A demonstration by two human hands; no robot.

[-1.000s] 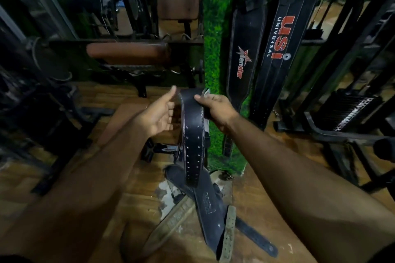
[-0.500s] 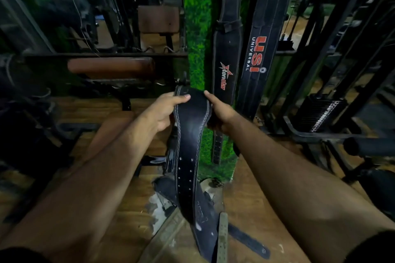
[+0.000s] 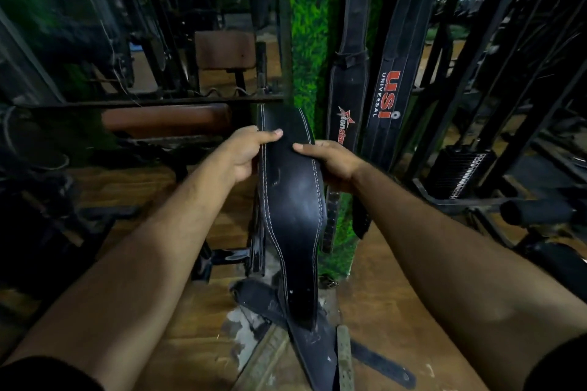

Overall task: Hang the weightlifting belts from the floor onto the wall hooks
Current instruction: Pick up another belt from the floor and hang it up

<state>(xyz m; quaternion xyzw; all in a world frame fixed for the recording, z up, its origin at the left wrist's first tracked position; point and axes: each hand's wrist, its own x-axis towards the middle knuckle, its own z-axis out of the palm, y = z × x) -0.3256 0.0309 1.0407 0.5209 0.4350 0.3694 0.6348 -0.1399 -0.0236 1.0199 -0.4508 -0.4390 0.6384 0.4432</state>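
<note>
Behind everything, green turf wall strip (image 3: pixel 309 41), with two black belts already hanging on it: Tenstar belt (image 3: pixel 347 95) just right of the strip, USI belt (image 3: pixel 392 86) further right and touching its neighbour low down. Hooks themselves out of view above the top edge, so impossible to tell which one is free.

Below, wooden floor (image 3: pixel 397 301), still carrying more belts near its middle, at the foot of the wall: dark flat belt (image 3: pixel 257 298) and tan canvas belt (image 3: pixel 344 355), both partly under the lifted one.

In the middle, black leather belt (image 3: pixel 292 200) with white stitching, held upright, wide part up, narrow tail down and probably resting on the floor pile.

Left hand (image 3: pixel 244 152) grasping the left edge, thumb laid across the face. Right hand (image 3: pixel 330 159) grasping the right edge, thumb on top as well.

Advice for this step, as a judgement only: lift higher until the tail leaves the pile, to avoid dragging the other belts. Look up first to find an empty hook. Better to move one hand toward the buckle end, not visible now, and keep the other hand lower for steadying. Release only when the weight sits fully on the hook.
</note>
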